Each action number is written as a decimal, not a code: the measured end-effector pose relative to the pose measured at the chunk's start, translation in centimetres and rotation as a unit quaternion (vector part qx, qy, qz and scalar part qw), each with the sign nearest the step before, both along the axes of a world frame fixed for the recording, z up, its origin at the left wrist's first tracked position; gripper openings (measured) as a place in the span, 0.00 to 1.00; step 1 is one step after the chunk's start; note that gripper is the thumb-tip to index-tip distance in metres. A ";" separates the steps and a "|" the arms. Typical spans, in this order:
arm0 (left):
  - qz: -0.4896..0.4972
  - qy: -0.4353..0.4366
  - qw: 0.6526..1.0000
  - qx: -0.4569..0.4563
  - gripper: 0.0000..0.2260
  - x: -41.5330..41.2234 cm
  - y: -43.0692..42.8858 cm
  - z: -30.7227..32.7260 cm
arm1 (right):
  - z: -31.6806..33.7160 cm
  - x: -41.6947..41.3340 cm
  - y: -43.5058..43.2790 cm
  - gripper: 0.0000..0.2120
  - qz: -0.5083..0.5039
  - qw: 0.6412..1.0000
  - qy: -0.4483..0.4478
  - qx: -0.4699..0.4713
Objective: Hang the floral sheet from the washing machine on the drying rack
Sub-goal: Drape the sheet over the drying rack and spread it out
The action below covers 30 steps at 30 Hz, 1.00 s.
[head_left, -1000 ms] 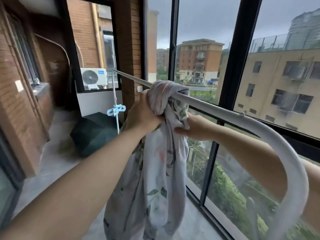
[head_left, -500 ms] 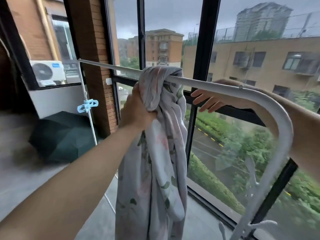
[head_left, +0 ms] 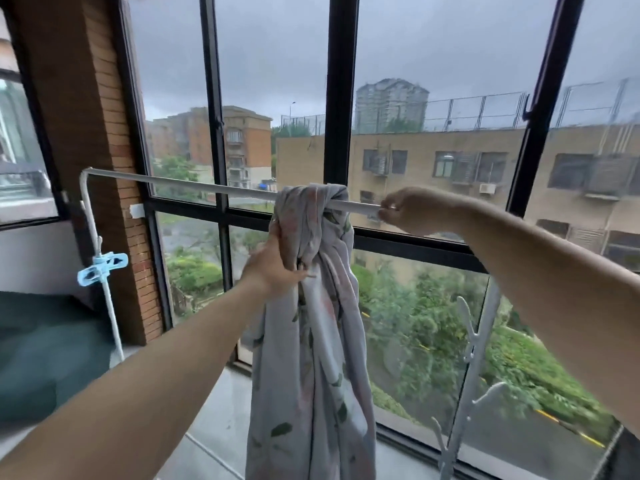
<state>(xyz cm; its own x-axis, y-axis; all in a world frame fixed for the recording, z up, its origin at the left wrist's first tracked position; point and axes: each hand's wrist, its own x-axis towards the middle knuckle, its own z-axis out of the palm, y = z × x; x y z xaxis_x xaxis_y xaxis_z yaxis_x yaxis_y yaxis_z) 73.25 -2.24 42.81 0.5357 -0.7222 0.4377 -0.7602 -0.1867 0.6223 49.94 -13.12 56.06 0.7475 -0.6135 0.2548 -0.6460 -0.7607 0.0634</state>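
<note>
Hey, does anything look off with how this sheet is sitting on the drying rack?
Yes. The sheet is bunched into a twisted clump over the rail, not spread along it. The left hand grips it just below the rail; the right hand holds the rail beside it.

Carrier: white drying rack (head_left: pixel 194 184), top rail slanting down slightly from the left upright toward the right.
On the rail: floral sheet (head_left: pixel 311 341), bunched into a thick rope, draped over and hanging straight down.
Right of the sheet: right hand (head_left: pixel 412 211), fingers curled round the rail, just beside the cloth.
Left upright: blue clip (head_left: pixel 102 268) clamped partway down.
</note>
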 end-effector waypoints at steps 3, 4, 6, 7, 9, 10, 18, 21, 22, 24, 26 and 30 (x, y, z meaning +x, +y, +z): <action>-0.002 0.012 0.999 0.039 0.52 0.7 1.3 0.9 | -1.3 2.8 0.0 0.18 -0.037 0.998 -0.005 -0.050; -0.005 0.021 0.999 0.038 0.51 1.0 1.7 1.1 | -1.5 3.6 0.2 0.17 -0.053 0.997 -0.008 -0.054; -0.015 0.034 0.999 0.028 0.45 1.8 2.3 2.0 | -1.6 5.3 0.4 0.18 -0.051 0.998 -0.008 -0.045; -0.021 0.042 0.999 0.022 0.41 2.0 2.3 2.3 | -1.5 5.9 0.5 0.20 -0.040 0.998 -0.013 -0.040; -0.025 0.059 0.998 0.001 0.32 2.8 2.2 2.9 | -1.1 7.5 0.7 0.22 -0.035 0.999 -0.030 -0.025; -0.020 0.067 0.997 -0.011 0.28 3.0 2.0 3.1 | -0.9 8.1 0.9 0.23 -0.035 0.998 -0.041 -0.017; 0.010 0.118 0.984 -0.131 0.16 7.6 -2.4 5.8 | -0.5 14.6 -1.5 0.35 -0.095 0.973 -0.212 -0.005; -0.007 0.100 0.986 -0.137 0.14 9.0 -4.1 7.6 | -0.6 17.0 -1.8 0.34 -0.126 0.970 -0.209 -0.008; -0.011 0.094 0.987 -0.131 0.13 9.5 -4.6 8.1 | -0.8 17.7 -1.9 0.32 -0.142 0.968 -0.208 0.000; -0.024 0.090 0.988 -0.122 0.12 10.5 -5.6 8.7 | -1.0 18.9 -2.1 0.22 -0.169 0.959 -0.226 0.002; -0.044 0.123 0.985 -0.110 0.12 11.5 -6.3 9.1 | -0.9 19.5 -2.4 0.16 -0.180 0.948 -0.263 0.015; -0.086 0.180 0.975 -0.095 0.14 13.2 -7.0 10.1 | -0.5 19.7 -3.1 0.16 -0.147 0.928 -0.333 0.075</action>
